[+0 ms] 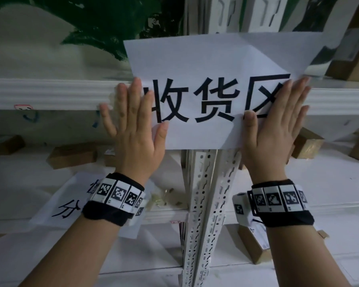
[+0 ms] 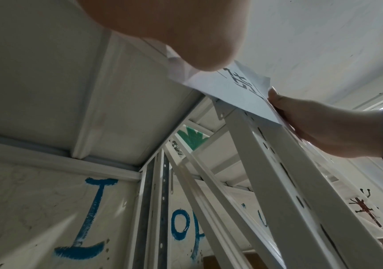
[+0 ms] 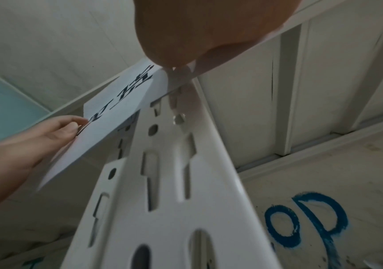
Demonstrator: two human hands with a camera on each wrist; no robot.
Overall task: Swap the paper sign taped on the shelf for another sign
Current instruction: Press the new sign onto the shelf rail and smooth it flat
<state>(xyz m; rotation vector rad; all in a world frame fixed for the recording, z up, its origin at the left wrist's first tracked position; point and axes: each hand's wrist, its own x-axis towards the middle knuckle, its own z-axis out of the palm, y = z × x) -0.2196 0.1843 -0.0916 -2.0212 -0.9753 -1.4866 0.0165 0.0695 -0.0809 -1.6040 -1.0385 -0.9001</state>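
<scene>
A white paper sign (image 1: 211, 65) with large black characters lies against the white shelf beam (image 1: 50, 94). My left hand (image 1: 137, 129) presses flat on the sign's left edge with fingers spread and straight. Flat on the right edge rests my right hand (image 1: 276, 129), its thumb on the paper. The upper part of the sign stands free above the beam. From below, the left wrist view shows the sign (image 2: 232, 87) with the right hand (image 2: 324, 123) on it. The right wrist view shows the sign (image 3: 116, 109) and the left hand (image 3: 47, 134). Another paper sign (image 1: 66, 201) lies on the lower shelf behind my left wrist.
Two perforated white uprights (image 1: 203, 193) run down below the sign. Cardboard boxes (image 1: 71, 156) (image 1: 307, 146) sit on the shelf behind, one more (image 1: 255, 245) lower right. A crumpled clear wad (image 1: 164, 197) lies on the lower shelf. A translucent strip (image 3: 179, 109) hangs by the beam.
</scene>
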